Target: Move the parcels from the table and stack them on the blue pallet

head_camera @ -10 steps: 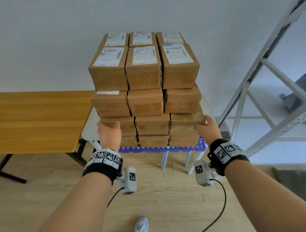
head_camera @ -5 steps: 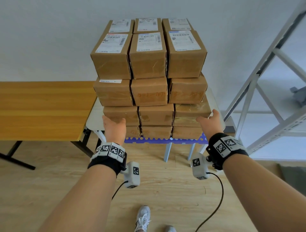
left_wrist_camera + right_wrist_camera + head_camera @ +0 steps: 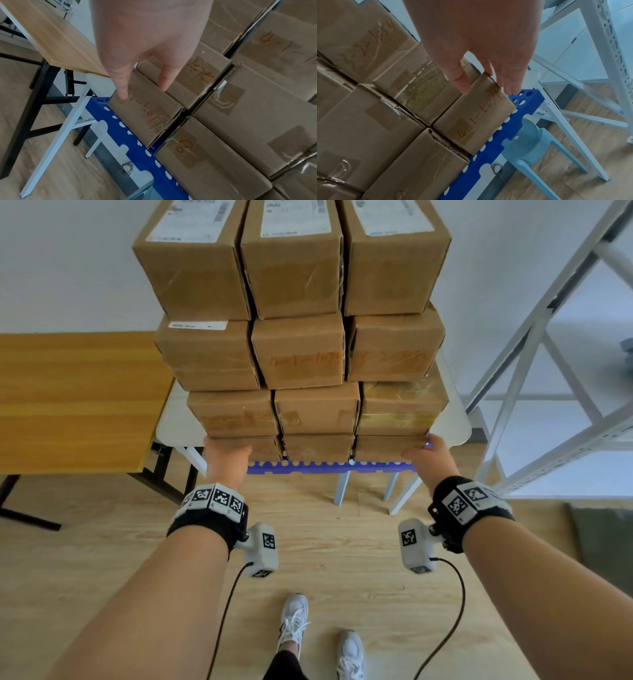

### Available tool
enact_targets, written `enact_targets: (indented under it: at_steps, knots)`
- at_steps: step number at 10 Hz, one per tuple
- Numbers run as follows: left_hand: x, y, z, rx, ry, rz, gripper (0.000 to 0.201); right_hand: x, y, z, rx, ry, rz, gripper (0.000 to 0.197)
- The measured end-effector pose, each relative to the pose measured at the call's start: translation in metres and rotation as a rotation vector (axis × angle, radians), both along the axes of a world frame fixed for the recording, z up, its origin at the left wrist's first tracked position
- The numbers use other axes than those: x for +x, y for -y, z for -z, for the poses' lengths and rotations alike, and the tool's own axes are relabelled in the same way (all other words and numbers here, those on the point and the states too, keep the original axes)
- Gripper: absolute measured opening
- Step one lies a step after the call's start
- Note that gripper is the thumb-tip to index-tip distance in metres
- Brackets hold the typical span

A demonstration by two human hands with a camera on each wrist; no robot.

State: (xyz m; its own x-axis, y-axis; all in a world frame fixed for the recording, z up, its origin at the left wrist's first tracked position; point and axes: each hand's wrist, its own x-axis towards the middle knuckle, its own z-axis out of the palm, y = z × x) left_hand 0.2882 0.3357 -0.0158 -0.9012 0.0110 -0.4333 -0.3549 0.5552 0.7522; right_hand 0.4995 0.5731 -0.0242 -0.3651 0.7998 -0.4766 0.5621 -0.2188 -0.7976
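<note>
Parcels [image 3: 297,350] of brown cardboard stand stacked four layers high and three across on the blue pallet [image 3: 329,468], which rests on a white folding table [image 3: 455,426]; the top layer carries white shipping labels, and the lower boxes show orange handwriting under clear tape. The left hand [image 3: 227,457] sits at the lower left corner of the stack, fingers straight and slightly parted, with two fingertips [image 3: 123,94] touching the front face of the bottom-left parcel [image 3: 145,115] in the left wrist view. The right hand [image 3: 426,455] sits at the lower right corner, also with relaxed, extended fingers; its thumb [image 3: 460,82] lies against the front of the bottom-right parcel [image 3: 476,115], while the other fingers reach past that box's outer edge, and it is hard to tell from this angle whether they press its side or merely hang beside it. Neither hand is curled around anything. A wooden table [image 3: 75,402] with black legs stands just to the left of the white one, its top bare in view. A pale blue plastic stool [image 3: 532,146] sits under the pallet end on the right, and a white metal rack frame [image 3: 548,344] rises further right. Two white sneakers [image 3: 322,631] show on the wood-look floor [image 3: 329,542] below.
</note>
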Motion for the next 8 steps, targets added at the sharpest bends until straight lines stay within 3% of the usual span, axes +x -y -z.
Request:
enact_targets:
  at_steps: [1, 5, 6, 7, 8]
  knots:
    - [-0.001, -0.003, 0.001, -0.034, -0.029, 0.028, 0.064, -0.007, 0.001, 0.002, 0.02, 0.008, 0.014, 0.059]
    - [0.002, -0.003, 0.005, 0.071, -0.062, -0.013, 0.064, -0.014, 0.005, 0.004, 0.04, 0.017, 0.02, 0.068]
    - [0.007, 0.002, 0.007, 0.092, -0.088, 0.031, 0.063, -0.012, 0.005, 0.002, 0.05, -0.008, 0.017, 0.066]
    - [0.019, 0.009, -0.005, 0.001, -0.013, 0.116, 0.054, -0.005, 0.012, -0.005, 0.044, 0.019, -0.016, 0.06]
    - [0.04, 0.018, -0.009, -0.129, 0.04, 0.26, 0.034, 0.0, 0.023, -0.016, -0.012, 0.025, -0.003, 0.052]
